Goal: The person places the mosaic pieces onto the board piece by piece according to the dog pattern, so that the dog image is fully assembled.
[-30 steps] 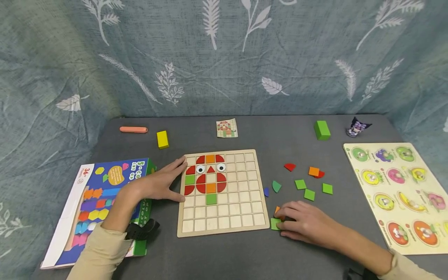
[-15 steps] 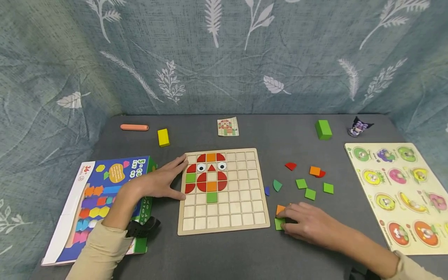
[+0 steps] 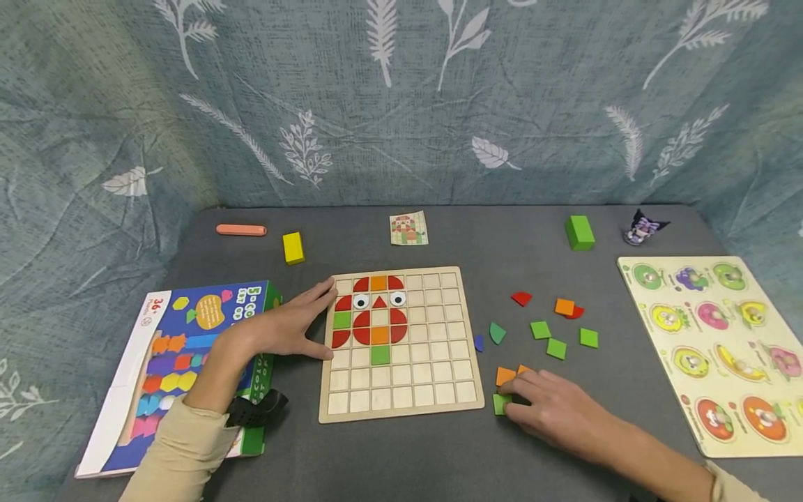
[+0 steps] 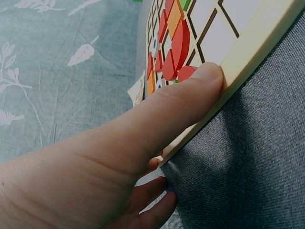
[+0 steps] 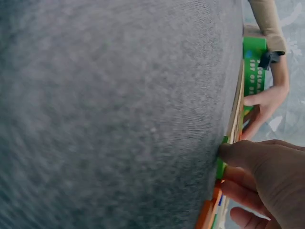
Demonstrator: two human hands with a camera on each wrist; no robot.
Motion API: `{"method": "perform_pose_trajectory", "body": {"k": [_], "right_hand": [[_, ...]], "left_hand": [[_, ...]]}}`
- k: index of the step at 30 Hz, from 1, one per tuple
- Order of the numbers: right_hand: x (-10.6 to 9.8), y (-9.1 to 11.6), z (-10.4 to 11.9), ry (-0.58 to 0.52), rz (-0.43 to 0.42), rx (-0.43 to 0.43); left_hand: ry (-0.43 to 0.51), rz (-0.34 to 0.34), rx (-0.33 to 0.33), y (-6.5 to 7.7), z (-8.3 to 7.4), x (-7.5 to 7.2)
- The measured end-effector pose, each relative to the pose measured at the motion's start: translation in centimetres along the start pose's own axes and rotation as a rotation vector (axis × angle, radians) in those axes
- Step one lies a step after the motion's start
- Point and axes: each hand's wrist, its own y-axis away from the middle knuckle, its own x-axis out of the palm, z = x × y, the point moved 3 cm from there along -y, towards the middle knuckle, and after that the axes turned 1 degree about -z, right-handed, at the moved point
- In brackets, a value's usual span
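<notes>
In the head view a wooden grid board (image 3: 433, 376) lies mid-table, its cells partly filled with red, orange and green tiles and round eye pieces. My left hand (image 3: 291, 324) rests at its left edge, fingers extended; in the left wrist view the thumb (image 4: 207, 76) presses on the rim. Right of the board, my right hand (image 3: 558, 411) pinches a green square tile (image 3: 501, 404) between thumb and fingers, low on the table. Part of that tile is hidden by the hand. Orange tiles (image 3: 505, 376) lie just beyond the fingertips.
Several green squares (image 3: 556, 348), an orange square (image 3: 564, 307), red pieces (image 3: 521, 298), a teal piece (image 3: 497, 333) and a blue piece (image 3: 479, 342) lie right of the board. A toy box (image 3: 188, 362) stands left, a fruit puzzle board (image 3: 709, 348) right, and a pattern card (image 3: 408, 228) behind.
The right hand has shifted slightly, the green square tile moving a little rightward and more of the orange tiles showing. The left hand stays at the board's edge.
</notes>
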Motion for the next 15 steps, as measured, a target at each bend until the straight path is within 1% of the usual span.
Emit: {"method": "perform_pose_trajectory", "body": {"k": [3, 7, 9, 10, 15], "right_hand": [[0.2, 0.1, 0.1, -0.049, 0.000, 0.024], [0.3, -0.8, 0.5, -0.135, -0.078, -0.001], [0.5, -1.8, 0.8, -0.169, -0.104, -0.019], [0.6, -2.4, 0.9, -0.182, -0.101, -0.025], [2.0, -6.1, 1.6, -0.209, -0.039, -0.061]], "left_hand": [[0.003, 0.002, -0.002, 0.2, 0.0, 0.1], [0.011, 0.006, -0.007, 0.3, 0.1, 0.2], [0.012, 0.004, -0.007, 0.3, 0.1, 0.2], [0.014, 0.003, -0.007, 0.3, 0.1, 0.1], [0.003, 0.002, 0.004, 0.1, 0.1, -0.1]]}}
